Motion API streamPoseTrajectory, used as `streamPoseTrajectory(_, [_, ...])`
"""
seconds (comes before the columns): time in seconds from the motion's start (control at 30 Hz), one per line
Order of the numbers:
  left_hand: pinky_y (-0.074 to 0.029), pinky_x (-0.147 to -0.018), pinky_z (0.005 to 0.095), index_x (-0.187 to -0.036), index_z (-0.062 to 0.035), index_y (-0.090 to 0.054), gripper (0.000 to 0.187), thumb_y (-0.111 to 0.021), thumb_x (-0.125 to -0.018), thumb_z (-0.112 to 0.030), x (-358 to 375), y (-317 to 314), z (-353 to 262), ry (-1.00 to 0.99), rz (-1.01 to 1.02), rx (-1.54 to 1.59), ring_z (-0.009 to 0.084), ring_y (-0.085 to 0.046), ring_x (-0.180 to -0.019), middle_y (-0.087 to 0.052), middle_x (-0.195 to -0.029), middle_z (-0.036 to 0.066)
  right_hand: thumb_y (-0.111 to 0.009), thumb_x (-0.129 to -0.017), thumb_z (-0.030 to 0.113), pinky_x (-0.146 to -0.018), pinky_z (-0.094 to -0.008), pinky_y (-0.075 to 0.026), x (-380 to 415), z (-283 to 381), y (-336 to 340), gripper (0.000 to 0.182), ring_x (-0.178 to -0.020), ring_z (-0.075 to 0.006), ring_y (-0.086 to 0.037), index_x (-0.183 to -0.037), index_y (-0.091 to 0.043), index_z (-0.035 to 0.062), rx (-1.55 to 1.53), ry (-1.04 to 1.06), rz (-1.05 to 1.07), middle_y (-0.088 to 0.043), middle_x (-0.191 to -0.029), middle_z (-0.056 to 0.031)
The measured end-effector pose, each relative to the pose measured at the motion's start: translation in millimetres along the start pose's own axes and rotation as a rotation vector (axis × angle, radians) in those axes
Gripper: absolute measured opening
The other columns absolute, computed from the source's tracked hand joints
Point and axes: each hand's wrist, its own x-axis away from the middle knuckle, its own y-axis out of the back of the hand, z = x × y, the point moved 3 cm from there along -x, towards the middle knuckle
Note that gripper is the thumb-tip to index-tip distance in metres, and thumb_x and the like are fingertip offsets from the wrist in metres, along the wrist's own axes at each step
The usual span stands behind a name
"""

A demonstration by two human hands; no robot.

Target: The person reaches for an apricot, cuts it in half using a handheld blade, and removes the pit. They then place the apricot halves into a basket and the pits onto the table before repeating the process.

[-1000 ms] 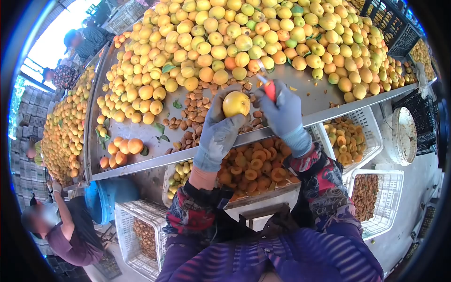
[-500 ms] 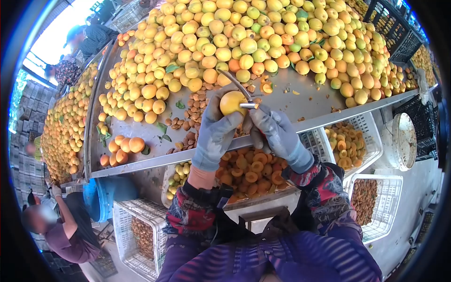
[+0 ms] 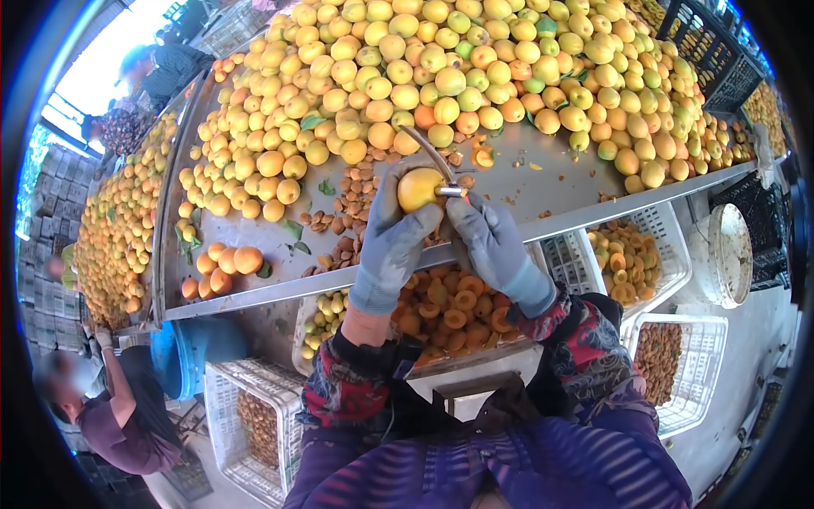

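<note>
My left hand (image 3: 388,242), in a grey glove, is wrapped round a whole yellow apricot (image 3: 419,190) above the table's front edge. Closed on a curved pitting knife (image 3: 428,148) is my gloved right hand (image 3: 493,242). The knife's bent blade points up and left past the fruit, and its metal collar lies right at the apricot's right side. Behind my hands, brown apricot pits (image 3: 356,191) are scattered on the metal table (image 3: 543,199). Halved apricots (image 3: 454,318) fill a container just below my wrists.
A large heap of apricots (image 3: 407,68) covers the back of the table. White crates (image 3: 222,424) with pits stand on both sides below. Nearby are a blue barrel (image 3: 174,360), a white bucket (image 3: 729,254) and a crouching person (image 3: 127,433) at left.
My right hand has shifted slightly left, bringing the knife's collar closer in against the apricot. The left hand still holds the fruit in nearly the same place.
</note>
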Motion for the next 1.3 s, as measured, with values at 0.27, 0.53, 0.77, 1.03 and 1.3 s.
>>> streamPoseTrajectory(0.27, [-0.042, -0.087, 0.0248, -0.122, -0.0025, -0.046, 0.035, -0.056, -0.089, -0.005, -3, 6, 8, 0.061, -0.059, 0.162, 0.0116, -0.050, -0.099, -0.051, -0.110, 0.004, -0.051, -0.096, 0.030, -0.049, -0.0280, -0.040, -10, -14, 6, 0.026, -0.053, -0.0150, -0.053, -0.095, -0.055, 0.0041, 0.292, 0.132, -0.131, -0.053, -0.060, -0.0024])
streamPoseTrajectory(0.53, [-0.045, -0.088, 0.0289, -0.127, -0.0021, -0.044, 0.038, -0.056, -0.091, -0.011, -8, 17, 2, -0.062, -0.138, 0.061, 0.0142, -0.054, -0.100, -0.054, -0.112, 0.006, -0.047, -0.095, 0.032, -0.046, -0.0308, -0.043, -25, 2, 44, 0.030, -0.047, -0.0187, -0.054, -0.097, -0.052, 0.0029, 0.298, 0.033, -0.325, -0.053, -0.058, -0.0041])
streamPoseTrajectory(0.77, [-0.042, -0.095, 0.0380, -0.135, -0.0015, -0.038, 0.055, -0.061, -0.090, -0.023, -11, 14, 0, -0.028, 0.024, 0.344, 0.0194, -0.052, -0.109, -0.053, -0.120, 0.008, -0.037, -0.098, 0.041, -0.044, -0.0175, -0.035, 6, -2, 7, 0.042, -0.049, -0.0052, -0.042, -0.098, -0.053, 0.0025, -0.066, -0.008, 0.119, -0.051, -0.078, 0.0018])
streamPoseTrajectory(1.03, [-0.042, -0.096, 0.0399, -0.136, 0.0020, -0.034, 0.058, -0.058, -0.091, -0.025, -12, 9, -3, -0.071, 0.101, 0.240, 0.0237, -0.049, -0.117, -0.051, -0.124, 0.012, -0.043, -0.098, 0.037, -0.044, -0.0162, -0.037, 9, -8, 3, 0.033, -0.050, -0.0025, -0.047, -0.097, -0.053, 0.0048, -0.214, -0.142, 0.100, -0.051, -0.074, 0.0034])
streamPoseTrajectory(1.3, [-0.040, -0.097, 0.0352, -0.134, -0.0016, -0.037, 0.054, -0.061, -0.089, -0.021, -9, 5, -5, -0.070, 0.022, 0.253, 0.0192, -0.051, -0.110, -0.053, -0.115, 0.008, -0.045, -0.098, 0.029, -0.042, -0.0171, -0.034, 8, -23, 3, 0.023, -0.050, -0.0005, -0.042, -0.098, -0.051, 0.0063, -0.467, -0.153, 0.137, -0.049, -0.069, 0.0063])
